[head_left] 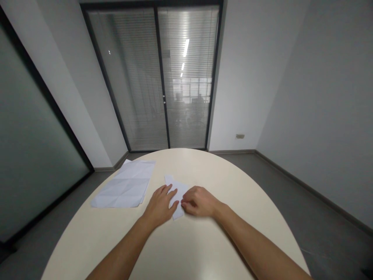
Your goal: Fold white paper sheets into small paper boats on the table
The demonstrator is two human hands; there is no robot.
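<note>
Shows bare forearms (125, 247) (247, 235) above the worktop (233, 186), smoothly rounded and narrowing toward uncovered wrists (147, 221), ending in bare hands (159, 205) (201, 202) with slim fingers (167, 189).

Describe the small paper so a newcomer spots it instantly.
Find the round-edged cream table, then look near its middle. The small white paper lies there, left hand over its left side, right hand at its right edge. It's angular and far smaller than the creased sheets farther left.

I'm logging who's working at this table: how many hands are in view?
2. The left hand is at the left side of the small paper; the right hand is at its right side. No others show.
</note>
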